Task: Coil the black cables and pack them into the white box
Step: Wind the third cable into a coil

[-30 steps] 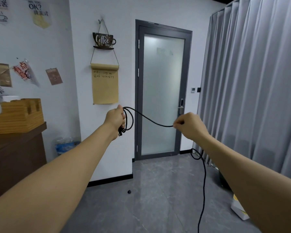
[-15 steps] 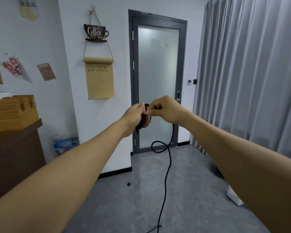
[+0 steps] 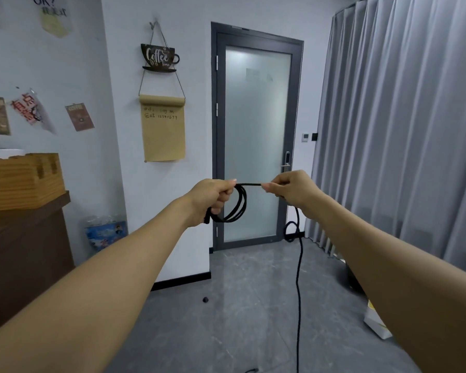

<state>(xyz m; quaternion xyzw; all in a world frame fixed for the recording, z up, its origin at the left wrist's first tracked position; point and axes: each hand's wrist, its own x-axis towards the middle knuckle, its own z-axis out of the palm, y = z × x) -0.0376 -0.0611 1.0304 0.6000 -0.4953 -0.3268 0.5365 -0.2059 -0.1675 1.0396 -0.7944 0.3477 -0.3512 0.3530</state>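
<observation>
Hands parted again since half second earlier: we drew right hand (image 3: 293, 187) off left hand (image 3: 213, 196), pulling short taut span of black cable (image 3: 249, 184). Left grip held small coil (image 3: 236, 208); right pinched cable. Tail hung to floor (image 3: 240, 305). Coiling unfinished; what looked like white box (image 3: 375, 323) waited by curtain (image 3: 401, 130).

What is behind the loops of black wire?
Behind the cable loops stands the frosted glass door. Its glass blurs whatever is past it. The left hand covers the loops' left side.
</observation>
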